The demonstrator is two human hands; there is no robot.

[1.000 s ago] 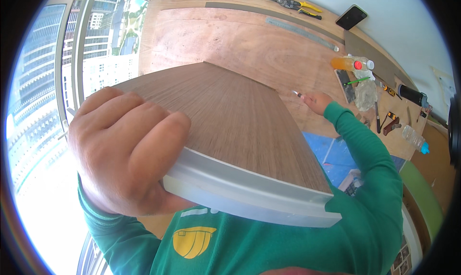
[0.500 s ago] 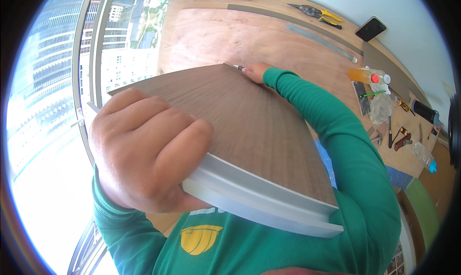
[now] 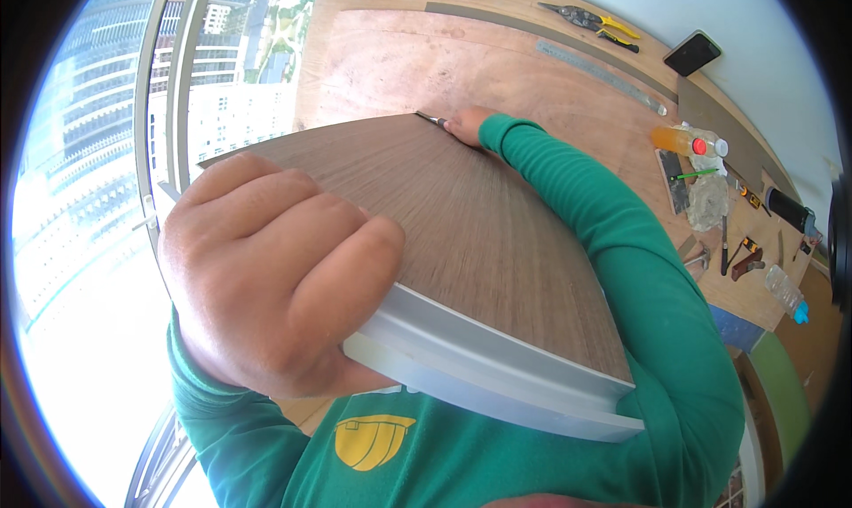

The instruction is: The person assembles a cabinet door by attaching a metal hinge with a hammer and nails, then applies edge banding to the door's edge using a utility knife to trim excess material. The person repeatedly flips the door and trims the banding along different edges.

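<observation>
My left hand (image 3: 280, 277), its fingers curled, grips the near edge of a brown wood-grain panel (image 3: 470, 233). Along that edge runs a silver metal channel profile (image 3: 506, 362), with my thumb tucked beneath it. The panel is tilted up in front of my chest. At its far edge my right hand (image 3: 466, 125) is closed round a slim tool with a thin metal blade (image 3: 429, 118), perhaps a knife; its handle is mostly hidden in my fingers. The blade's tip lies at the panel's far corner.
A plywood worktop (image 3: 399, 60) stretches beyond the panel. On it are a steel ruler (image 3: 599, 75), yellow-handled snips (image 3: 595, 20), a phone (image 3: 692, 54), an amber bottle (image 3: 679, 141), a hammer (image 3: 699, 258) and a clear bottle (image 3: 783, 291). A tall window (image 3: 89, 197) stands at left.
The panel and my left hand have shifted very slightly to the right. My right hand stays at the far edge with the slim tool, moved a touch left and up.
</observation>
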